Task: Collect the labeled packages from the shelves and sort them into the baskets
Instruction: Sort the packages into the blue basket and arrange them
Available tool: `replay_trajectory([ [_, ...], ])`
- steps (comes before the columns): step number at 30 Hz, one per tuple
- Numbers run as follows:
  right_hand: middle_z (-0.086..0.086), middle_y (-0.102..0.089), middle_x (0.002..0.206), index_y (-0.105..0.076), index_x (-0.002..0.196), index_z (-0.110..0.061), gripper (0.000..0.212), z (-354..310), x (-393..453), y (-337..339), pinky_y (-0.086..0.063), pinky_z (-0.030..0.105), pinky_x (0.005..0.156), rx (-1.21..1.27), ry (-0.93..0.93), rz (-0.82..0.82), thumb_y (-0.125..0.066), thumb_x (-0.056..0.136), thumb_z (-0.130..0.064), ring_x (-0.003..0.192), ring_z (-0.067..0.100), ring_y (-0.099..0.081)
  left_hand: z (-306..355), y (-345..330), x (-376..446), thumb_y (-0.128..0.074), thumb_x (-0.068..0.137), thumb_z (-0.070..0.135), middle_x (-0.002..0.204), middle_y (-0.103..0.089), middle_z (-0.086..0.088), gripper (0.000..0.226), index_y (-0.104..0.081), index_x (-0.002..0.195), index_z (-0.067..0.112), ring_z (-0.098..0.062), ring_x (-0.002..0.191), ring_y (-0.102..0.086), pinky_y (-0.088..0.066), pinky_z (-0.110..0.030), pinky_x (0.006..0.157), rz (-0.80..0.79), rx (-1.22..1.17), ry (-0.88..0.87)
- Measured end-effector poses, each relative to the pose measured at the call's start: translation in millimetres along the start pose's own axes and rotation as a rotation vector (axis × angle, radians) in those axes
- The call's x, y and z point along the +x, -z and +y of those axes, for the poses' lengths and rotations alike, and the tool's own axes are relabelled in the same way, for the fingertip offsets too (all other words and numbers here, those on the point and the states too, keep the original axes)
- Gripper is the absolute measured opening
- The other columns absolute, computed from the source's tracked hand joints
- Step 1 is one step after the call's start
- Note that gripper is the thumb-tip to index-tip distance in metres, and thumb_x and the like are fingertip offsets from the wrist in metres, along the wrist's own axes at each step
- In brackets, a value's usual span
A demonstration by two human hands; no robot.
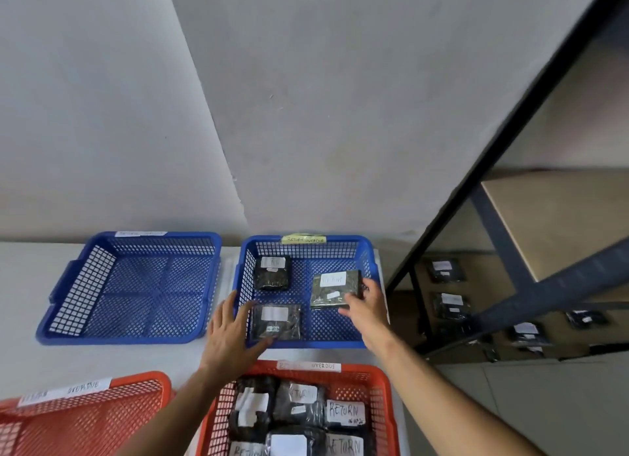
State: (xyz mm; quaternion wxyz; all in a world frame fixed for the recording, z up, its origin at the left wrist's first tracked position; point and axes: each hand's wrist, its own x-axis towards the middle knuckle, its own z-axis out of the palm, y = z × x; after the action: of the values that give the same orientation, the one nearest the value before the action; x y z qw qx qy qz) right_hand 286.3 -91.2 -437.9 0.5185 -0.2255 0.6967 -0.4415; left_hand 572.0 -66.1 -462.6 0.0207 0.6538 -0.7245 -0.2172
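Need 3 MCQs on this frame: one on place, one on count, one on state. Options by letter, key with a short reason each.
1. Where is the package that the right hand holds?
A. Over the right blue basket
B. In the left blue basket
C. On the shelf

2. How many packages are in the right blue basket, counting the held one?
A. One
B. Three
C. Five

3. What is the left hand doing?
A. Making a fist around a package
B. Resting with spread fingers at the basket's near left corner
C. Lifting an orange basket

Key: 1 A, the package sits within that basket's walls, fingers on its right edge. 2 B, two lie flat plus the held one. 3 B, fingers are straight beside the front package.
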Motion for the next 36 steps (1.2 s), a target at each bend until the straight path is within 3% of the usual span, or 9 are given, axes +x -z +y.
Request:
replay_trajectory([
  [4, 0.005, -0.055, 0.133, -0.042, 0.138, -0.018, 0.051, 2.8, 42.5, -16.0, -0.062, 0.029, 0.07, -0.06, -0.014, 0.04, -0.057, 0.096, 0.004, 0.1, 0.017, -0.065, -9.1, -8.2, 7.0, -0.049, 0.084, 0.083, 0.166, 0.03, 0.005, 0.098, -0.015, 0.162, 0.034, -0.031, 0.157, 0.001, -0.021, -0.054, 0.122, -0.066, -0.052, -0.042],
  [9, 0.004, -0.053, 0.128, -0.035, 0.14, -0.033, 0.058, 4.0, 86.1, -27.3, -0.063, 0.044, 0.078, -0.222, -0.008, 0.048, -0.052, 0.098, 0.004, 0.095, 0.017, -0.064, -15.2, -16.4, 4.7, -0.048, 0.09, 0.077, 0.165, 0.033, 0.006, 0.087, -0.019, 0.162, 0.037, -0.028, 0.157, -0.005, -0.026, -0.055, 0.12, -0.011, -0.138, -0.098],
  [15, 0.018, -0.047, 0.135, -0.041, 0.145, -0.017, 0.064, 25.2, 85.8, -35.0, -0.05, 0.041, 0.097, -1.015, 0.27, 0.049, -0.072, 0.09, -0.029, 0.12, 0.034, -0.051, -16.0, -20.3, 3.2, -0.054, 0.091, 0.072, 0.169, 0.023, 0.003, 0.083, -0.028, 0.16, 0.034, -0.025, 0.156, -0.011, -0.033, -0.051, 0.115, 0.057, -0.223, -0.126],
  [17, 0.021, -0.038, 0.147, -0.044, 0.144, -0.018, 0.065, 31.7, 79.5, -38.4, -0.048, 0.047, 0.099, -1.269, 0.416, 0.097, -0.071, 0.089, -0.04, 0.128, 0.038, -0.043, -14.9, -19.9, 3.1, -0.056, 0.091, 0.071, 0.169, 0.022, 0.004, 0.08, -0.037, 0.158, 0.031, -0.019, 0.155, -0.009, -0.035, -0.05, 0.115, 0.069, -0.225, -0.123],
  [19, 0.017, -0.031, 0.154, -0.045, 0.146, -0.024, 0.062, 34.7, 76.9, -45.1, -0.048, 0.048, 0.102, -1.38, 0.564, 0.02, -0.067, 0.091, -0.041, 0.131, 0.037, -0.039, -13.5, -19.3, 2.2, -0.058, 0.09, 0.07, 0.169, 0.022, 0.005, 0.078, -0.043, 0.155, 0.028, -0.016, 0.152, -0.01, -0.037, -0.051, 0.114, 0.068, -0.225, -0.114],
  [23, 0.014, -0.016, 0.162, -0.033, 0.153, -0.033, 0.056, 41.1, 84.5, -57.1, -0.043, 0.057, 0.11, -1.499, 0.582, -0.257, -0.055, 0.102, -0.025, 0.141, 0.042, -0.026, -12.2, -17.1, 1.6, -0.054, 0.09, 0.073, 0.169, 0.024, 0.005, 0.078, -0.047, 0.152, 0.025, -0.017, 0.151, -0.014, -0.041, -0.053, 0.111, 0.05, -0.208, -0.109],
  [27, 0.016, -0.02, 0.161, -0.034, 0.152, -0.037, 0.064, 38.5, 90.7, -50.5, -0.045, 0.055, 0.108, -1.508, 0.549, -0.164, -0.055, 0.099, -0.009, 0.141, 0.044, -0.029, -11.5, -16.9, 1.9, -0.054, 0.09, 0.072, 0.169, 0.024, 0.006, 0.079, -0.045, 0.154, 0.026, -0.022, 0.152, -0.02, -0.043, -0.054, 0.11, 0.036, -0.187, -0.103],
  [32, 0.014, -0.014, 0.165, -0.03, 0.154, -0.036, 0.064, 35.2, 91.7, -46.3, -0.037, 0.059, 0.114, -1.439, 0.519, -0.226, -0.052, 0.101, -0.01, 0.147, 0.045, -0.019, -11.1, -17.2, 1.9, -0.049, 0.089, 0.077, 0.169, 0.024, 0.006, 0.081, -0.049, 0.151, 0.024, -0.029, 0.152, -0.029, -0.047, -0.055, 0.107, 0.027, -0.156, -0.082],
  [36, 0.013, -0.021, 0.163, -0.031, 0.156, -0.028, 0.056, 26.4, 74.3, -32.0, -0.045, 0.052, 0.109, -1.325, 0.573, -0.181, -0.05, 0.103, -0.022, 0.146, 0.036, -0.026, -12.6, -20.9, 1.8, -0.037, 0.09, 0.08, 0.169, 0.024, 0.001, 0.084, -0.037, 0.157, 0.03, -0.032, 0.157, -0.009, -0.023, -0.056, 0.123, 0.057, -0.025, -0.096],
])
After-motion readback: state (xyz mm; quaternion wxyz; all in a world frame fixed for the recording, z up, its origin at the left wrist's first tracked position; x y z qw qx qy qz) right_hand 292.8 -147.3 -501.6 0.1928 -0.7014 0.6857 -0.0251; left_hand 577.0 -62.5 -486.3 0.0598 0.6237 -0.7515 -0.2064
